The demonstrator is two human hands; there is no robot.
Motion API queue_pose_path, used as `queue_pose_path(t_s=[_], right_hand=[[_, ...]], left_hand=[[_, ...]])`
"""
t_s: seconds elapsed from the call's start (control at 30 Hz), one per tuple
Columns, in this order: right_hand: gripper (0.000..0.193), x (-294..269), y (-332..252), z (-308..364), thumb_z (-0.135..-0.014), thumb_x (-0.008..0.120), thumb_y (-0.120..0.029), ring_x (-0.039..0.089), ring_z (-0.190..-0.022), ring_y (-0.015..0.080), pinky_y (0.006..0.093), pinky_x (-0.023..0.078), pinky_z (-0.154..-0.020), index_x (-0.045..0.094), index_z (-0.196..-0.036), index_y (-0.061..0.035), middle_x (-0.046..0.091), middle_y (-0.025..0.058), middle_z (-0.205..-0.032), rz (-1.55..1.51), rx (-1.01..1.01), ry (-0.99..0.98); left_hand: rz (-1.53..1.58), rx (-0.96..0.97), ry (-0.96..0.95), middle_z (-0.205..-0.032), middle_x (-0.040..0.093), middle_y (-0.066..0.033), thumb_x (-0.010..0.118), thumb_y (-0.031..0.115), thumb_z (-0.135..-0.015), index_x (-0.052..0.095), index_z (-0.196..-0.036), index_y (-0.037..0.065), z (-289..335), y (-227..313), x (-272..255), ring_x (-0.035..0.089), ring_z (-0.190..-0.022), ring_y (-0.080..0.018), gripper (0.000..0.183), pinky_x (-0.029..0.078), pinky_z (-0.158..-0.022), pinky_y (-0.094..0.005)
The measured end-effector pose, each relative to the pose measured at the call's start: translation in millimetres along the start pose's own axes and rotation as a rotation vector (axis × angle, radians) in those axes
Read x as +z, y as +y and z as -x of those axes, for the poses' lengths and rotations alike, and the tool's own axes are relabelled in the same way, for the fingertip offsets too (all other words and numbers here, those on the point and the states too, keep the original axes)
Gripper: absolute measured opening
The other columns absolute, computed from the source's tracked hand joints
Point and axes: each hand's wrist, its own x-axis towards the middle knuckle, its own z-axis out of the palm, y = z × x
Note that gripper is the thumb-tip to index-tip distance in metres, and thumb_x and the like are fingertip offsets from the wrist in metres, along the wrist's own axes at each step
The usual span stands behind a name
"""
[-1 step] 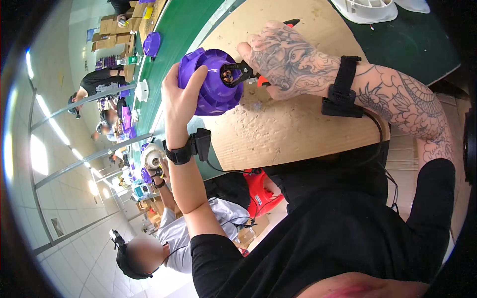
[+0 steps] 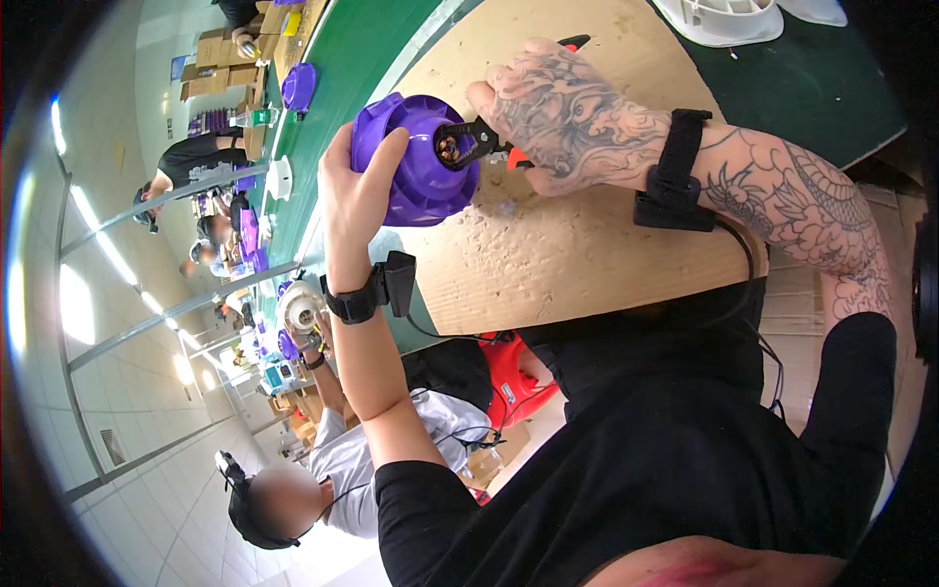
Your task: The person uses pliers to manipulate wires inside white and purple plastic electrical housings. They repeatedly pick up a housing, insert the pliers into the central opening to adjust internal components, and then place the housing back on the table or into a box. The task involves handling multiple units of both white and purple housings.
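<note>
My left hand is wrapped round the side of a purple, finned round plastic housing, its thumb lying across the top. In the middle of the housing is a dark round opening with copper-coloured parts inside. My right hand grips black pliers with orange-red handles. The pliers' jaws reach the rim of that opening; whether they pinch anything there I cannot tell. My right fingers hide most of the handles. The housing is held above a brown cardboard sheet.
The worn cardboard sheet covers part of a green table. White plastic parts lie at the far right. Another purple housing sits at the far left. To my left, a co-worker in a grey shirt handles a white round part.
</note>
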Motion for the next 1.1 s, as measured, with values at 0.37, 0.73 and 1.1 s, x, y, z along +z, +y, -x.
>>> queue_pose_path(t_s=[0.37, 0.73, 1.1], right_hand=[[0.045, -6.5, -12.1, 4.4, -0.065, 0.078, -0.017, 0.069, -0.088, 0.0336, 0.0411, 0.050, -0.088, 0.060, -0.102, 0.0012, 0.068, 0.0181, -0.085, -0.091, 0.105, -0.056], [0.050, -5.0, -0.6, 4.9, -0.070, 0.072, -0.027, 0.069, -0.079, 0.0400, 0.0451, 0.054, -0.074, 0.062, -0.107, 0.0058, 0.067, 0.0239, -0.080, -0.484, 0.119, -0.097], [0.051, -15.1, 2.2, 4.6, -0.071, 0.073, -0.042, 0.067, -0.074, 0.0335, 0.0414, 0.053, -0.068, 0.066, -0.092, 0.0039, 0.066, 0.0197, -0.075, -0.656, 0.253, -0.283]], left_hand=[[0.020, 0.051, 0.029, -0.094, 0.071, -0.0055, 0.073, 0.018, -0.092, 0.069, -0.113, -0.008, 5.6, -2.7, 1.8, 0.061, -0.084, -0.0094, 0.034, 0.050, -0.077, -0.0252], [-0.310, 0.450, 0.467, -0.096, 0.065, -0.0092, 0.074, 0.018, -0.088, 0.058, -0.114, -0.003, 32.3, 21.8, 3.8, 0.061, -0.083, -0.0150, 0.037, 0.051, -0.081, -0.0302], [-0.361, 0.370, 0.492, -0.095, 0.071, -0.0225, 0.079, 0.025, -0.082, 0.064, -0.113, -0.006, 9.9, -7.6, 20.2, 0.069, -0.083, -0.0364, 0.046, 0.054, -0.078, -0.0435]])
